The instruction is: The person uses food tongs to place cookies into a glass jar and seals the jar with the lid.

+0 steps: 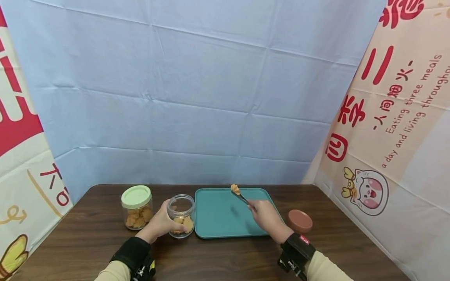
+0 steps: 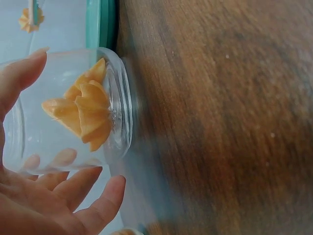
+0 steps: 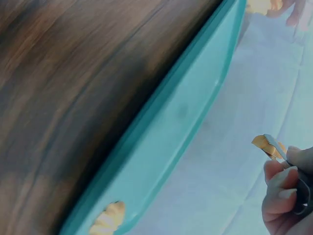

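Note:
My left hand grips an open clear jar standing left of the teal tray. Several ridged golden cookies lie at the jar's bottom, seen through its wall in the left wrist view. Over the tray, my right hand holds small metal tongs with serrated tips. Pinched in the tips is one golden cookie, raised above the tray's far side. Another cookie shows at the tray's end in the right wrist view; in the head view it is hidden.
A second jar with a pale green lid, holding several cookies, stands left of my left hand. A reddish-brown round lid lies right of the tray. Fabric curtains hang behind and beside the dark wooden table.

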A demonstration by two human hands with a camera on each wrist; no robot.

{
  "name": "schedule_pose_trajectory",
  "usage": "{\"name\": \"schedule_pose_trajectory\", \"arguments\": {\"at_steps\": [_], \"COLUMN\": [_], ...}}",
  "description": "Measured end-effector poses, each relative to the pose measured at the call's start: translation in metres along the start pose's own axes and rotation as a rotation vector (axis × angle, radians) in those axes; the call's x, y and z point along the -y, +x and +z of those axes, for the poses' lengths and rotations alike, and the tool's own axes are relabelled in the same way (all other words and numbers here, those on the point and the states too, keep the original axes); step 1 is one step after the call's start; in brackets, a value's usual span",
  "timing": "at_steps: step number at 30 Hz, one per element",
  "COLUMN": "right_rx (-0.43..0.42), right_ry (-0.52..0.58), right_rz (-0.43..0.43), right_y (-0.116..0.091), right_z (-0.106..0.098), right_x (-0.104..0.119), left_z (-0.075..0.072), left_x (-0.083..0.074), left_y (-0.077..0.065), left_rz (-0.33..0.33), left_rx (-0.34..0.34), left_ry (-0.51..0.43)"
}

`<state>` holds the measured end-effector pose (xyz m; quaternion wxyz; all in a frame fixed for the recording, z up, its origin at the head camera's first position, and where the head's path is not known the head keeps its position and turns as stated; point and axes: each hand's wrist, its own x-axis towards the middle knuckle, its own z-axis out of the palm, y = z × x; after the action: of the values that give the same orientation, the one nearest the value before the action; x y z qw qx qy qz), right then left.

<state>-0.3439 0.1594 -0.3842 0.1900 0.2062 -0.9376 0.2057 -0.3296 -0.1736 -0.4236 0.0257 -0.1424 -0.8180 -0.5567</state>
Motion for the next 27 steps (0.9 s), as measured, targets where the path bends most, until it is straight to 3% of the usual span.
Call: {"name": "schedule_pose_trajectory", "arguments": {"at_steps": [2, 10, 27], "right_rx": [-0.015, -0.042, 0.024], "right_ry": [0.011, 0.02, 0.023], "right_rz": [-0.027, -0.108, -0.25], "right_y": [-0.002, -0.007, -0.003], "right_z": [-0.001, -0.007, -0.01], "right_x": [0.004, 0.022, 0.07], "left_z": [0.0, 0.002, 0.002], "left_x": [0.001, -0.005, -0.005], "left_y": [0.0, 0.0, 0.0], "left_rz": [0.013, -0.049, -0.044], "left_rx": [-0.001, -0.016, -0.027], "left_ry": [0.009, -0.009, 0.001]}}
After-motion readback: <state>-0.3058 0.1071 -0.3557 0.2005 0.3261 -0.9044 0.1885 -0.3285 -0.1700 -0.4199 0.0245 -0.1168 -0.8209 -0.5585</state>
